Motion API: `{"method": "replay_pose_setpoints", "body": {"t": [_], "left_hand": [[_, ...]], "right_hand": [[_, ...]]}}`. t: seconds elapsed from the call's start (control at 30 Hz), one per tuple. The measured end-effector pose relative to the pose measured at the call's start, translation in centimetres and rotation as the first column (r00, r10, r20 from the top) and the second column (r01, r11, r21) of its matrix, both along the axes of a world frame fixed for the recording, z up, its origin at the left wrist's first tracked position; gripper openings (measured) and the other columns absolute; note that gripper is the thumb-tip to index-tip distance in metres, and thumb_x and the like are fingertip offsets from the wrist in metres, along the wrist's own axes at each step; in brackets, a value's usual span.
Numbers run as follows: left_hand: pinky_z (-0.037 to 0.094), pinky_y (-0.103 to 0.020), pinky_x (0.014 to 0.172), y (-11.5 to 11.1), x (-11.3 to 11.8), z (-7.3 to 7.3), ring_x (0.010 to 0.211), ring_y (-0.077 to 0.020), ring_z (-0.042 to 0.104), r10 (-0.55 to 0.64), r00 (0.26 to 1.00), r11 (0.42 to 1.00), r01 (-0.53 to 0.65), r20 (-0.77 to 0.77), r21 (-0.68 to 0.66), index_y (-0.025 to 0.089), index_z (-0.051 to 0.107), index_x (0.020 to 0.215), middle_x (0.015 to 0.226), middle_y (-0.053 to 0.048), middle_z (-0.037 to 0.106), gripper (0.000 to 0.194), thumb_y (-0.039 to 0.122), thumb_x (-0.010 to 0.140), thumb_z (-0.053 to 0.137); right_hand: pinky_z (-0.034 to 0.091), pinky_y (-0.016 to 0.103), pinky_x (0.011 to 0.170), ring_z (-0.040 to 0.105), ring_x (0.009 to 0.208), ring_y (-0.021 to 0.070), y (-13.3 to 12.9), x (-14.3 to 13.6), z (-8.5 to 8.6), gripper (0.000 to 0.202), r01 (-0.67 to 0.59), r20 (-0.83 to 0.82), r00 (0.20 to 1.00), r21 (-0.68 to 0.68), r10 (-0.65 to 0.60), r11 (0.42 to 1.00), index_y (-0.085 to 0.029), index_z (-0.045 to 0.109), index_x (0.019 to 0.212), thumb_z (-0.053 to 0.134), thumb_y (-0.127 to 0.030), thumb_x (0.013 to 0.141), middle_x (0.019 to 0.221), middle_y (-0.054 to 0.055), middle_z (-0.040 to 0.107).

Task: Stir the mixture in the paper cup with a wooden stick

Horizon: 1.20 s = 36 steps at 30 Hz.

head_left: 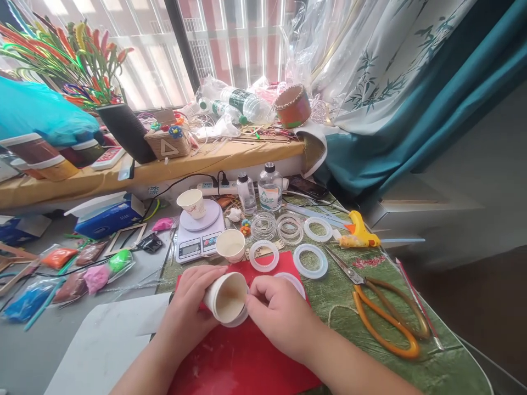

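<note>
My left hand (pixel 193 302) is wrapped round a white paper cup (pixel 229 299), tilted so that its mouth faces me. The cup's inside looks pale, and whether it holds liquid is unclear. Against the cup's right rim, my right hand (pixel 275 312) is closed with thumb and fingers pinched; what it grips, if anything, is hidden. Both hands are above a red sheet (pixel 230 362). A white ring mould (pixel 293 282) lies partly behind my right hand. Just beyond the hands are another paper cup (pixel 230 246) and another ring mould (pixel 264 256).
A scale (pixel 200 230) bears a paper cup (pixel 191 203). Behind are two clear bottles (pixel 270 189). To the right lie more ring moulds (pixel 310 261), scissors (pixel 379 299) and a yellow glue gun (pixel 359 233). Clay packets (pixel 96 278) lie at the left.
</note>
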<state>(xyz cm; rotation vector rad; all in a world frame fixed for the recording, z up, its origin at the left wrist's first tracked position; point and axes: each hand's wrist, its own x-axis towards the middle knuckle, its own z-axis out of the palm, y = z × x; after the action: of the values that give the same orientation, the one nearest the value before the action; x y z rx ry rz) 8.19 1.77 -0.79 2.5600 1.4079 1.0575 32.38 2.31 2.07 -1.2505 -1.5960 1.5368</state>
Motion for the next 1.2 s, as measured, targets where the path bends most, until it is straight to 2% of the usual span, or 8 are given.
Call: {"method": "replay_pose_setpoints", "body": {"t": [0.13, 0.27, 0.4, 0.53, 0.77, 0.93, 1.1, 1.2], "left_hand": [[0.065, -0.042, 0.092, 0.1, -0.1, -0.1, 0.110, -0.0305, 0.078, 0.009, 1.000, 1.000, -0.009, 0.003, -0.009, 0.030, 0.064, 0.143, 0.125, -0.011, 0.082, 0.050, 0.031, 0.096, 0.081], [0.064, -0.042, 0.095, 0.0, 0.0, 0.0, 0.112, -0.0305, 0.078, 0.007, 1.000, 1.000, -0.006, 0.017, -0.012, 0.030, 0.065, 0.143, 0.125, -0.010, 0.082, 0.052, 0.030, 0.094, 0.082], [0.063, -0.042, 0.096, -0.1, 0.2, 0.2, 0.112, -0.0300, 0.078, -0.012, 1.000, 1.000, 0.012, 0.015, 0.001, 0.029, 0.065, 0.143, 0.124, -0.010, 0.083, 0.050, 0.030, 0.095, 0.082], [0.060, -0.043, 0.098, -0.1, 0.2, 0.0, 0.112, -0.0301, 0.078, -0.040, 0.999, 0.999, 0.040, 0.004, 0.003, 0.029, 0.064, 0.142, 0.124, -0.010, 0.083, 0.048, 0.034, 0.097, 0.082], [0.059, -0.049, 0.101, -0.2, -0.3, -1.2, 0.113, -0.0332, 0.079, -0.029, 0.999, 0.999, 0.031, 0.027, -0.040, 0.031, 0.062, 0.147, 0.127, -0.012, 0.082, 0.053, 0.040, 0.097, 0.079], [0.058, -0.046, 0.098, -0.1, -0.5, -1.3, 0.106, -0.0319, 0.079, -0.037, 0.999, 0.996, 0.039, 0.032, -0.075, 0.030, 0.063, 0.145, 0.121, -0.011, 0.083, 0.052, 0.049, 0.099, 0.078], [0.057, -0.043, 0.091, -0.1, -0.6, -1.3, 0.099, -0.0294, 0.078, -0.048, 0.997, 0.995, 0.053, 0.054, -0.090, 0.030, 0.064, 0.141, 0.118, -0.009, 0.082, 0.059, 0.056, 0.093, 0.085], [0.057, -0.045, 0.094, -0.2, -0.5, -1.3, 0.100, -0.0312, 0.078, -0.053, 0.997, 0.995, 0.057, 0.056, -0.086, 0.029, 0.064, 0.141, 0.117, -0.011, 0.082, 0.057, 0.058, 0.095, 0.080]], "right_hand": [[0.029, 0.028, 0.059, 0.043, 0.065, 0.0136, -0.1, 0.0, -0.1, 0.027, 0.015, 0.018, 1.000, 0.054, -0.016, 0.998, -0.023, 0.048, 0.071, 0.063, -0.027, 0.093, 0.067, -0.006, 0.049], [0.030, 0.028, 0.059, 0.046, 0.064, 0.0139, -0.3, -0.2, 0.1, 0.027, -0.048, 0.019, 0.999, 0.060, 0.047, 0.997, -0.023, 0.049, 0.070, 0.062, -0.027, 0.094, 0.067, -0.004, 0.052], [0.030, 0.029, 0.060, 0.046, 0.064, 0.0142, -0.3, -0.1, 0.0, 0.029, 0.040, 0.074, 0.996, 0.127, -0.050, 0.991, -0.023, 0.049, 0.070, 0.062, -0.028, 0.095, 0.065, -0.004, 0.052], [0.031, 0.028, 0.060, 0.047, 0.064, 0.0142, -0.3, 0.0, -0.1, 0.029, -0.014, 0.033, 0.999, 0.078, 0.011, 0.997, -0.023, 0.047, 0.069, 0.063, -0.026, 0.094, 0.066, -0.004, 0.052], [0.035, 0.030, 0.066, 0.052, 0.069, 0.0167, -0.3, 0.3, -0.3, 0.032, 0.024, 0.074, 0.996, 0.269, -0.045, 0.963, -0.024, 0.052, 0.080, 0.051, -0.035, 0.110, 0.074, -0.002, 0.059], [0.030, 0.033, 0.065, 0.046, 0.067, 0.0170, -0.4, 0.3, -0.7, 0.033, 0.013, 0.180, 0.979, 0.431, -0.100, 0.902, -0.025, 0.043, 0.077, 0.049, -0.031, 0.109, 0.074, -0.001, 0.054], [0.027, 0.031, 0.061, 0.043, 0.064, 0.0157, -0.4, 0.3, -0.5, 0.033, -0.067, 0.162, 0.987, 0.279, 0.022, 0.958, -0.025, 0.039, 0.072, 0.053, -0.027, 0.102, 0.067, -0.003, 0.047], [0.027, 0.031, 0.061, 0.043, 0.064, 0.0154, -0.4, 0.2, -0.2, 0.031, -0.033, 0.158, 0.987, 0.281, -0.012, 0.959, -0.024, 0.041, 0.072, 0.054, -0.028, 0.100, 0.068, -0.003, 0.048]]}}
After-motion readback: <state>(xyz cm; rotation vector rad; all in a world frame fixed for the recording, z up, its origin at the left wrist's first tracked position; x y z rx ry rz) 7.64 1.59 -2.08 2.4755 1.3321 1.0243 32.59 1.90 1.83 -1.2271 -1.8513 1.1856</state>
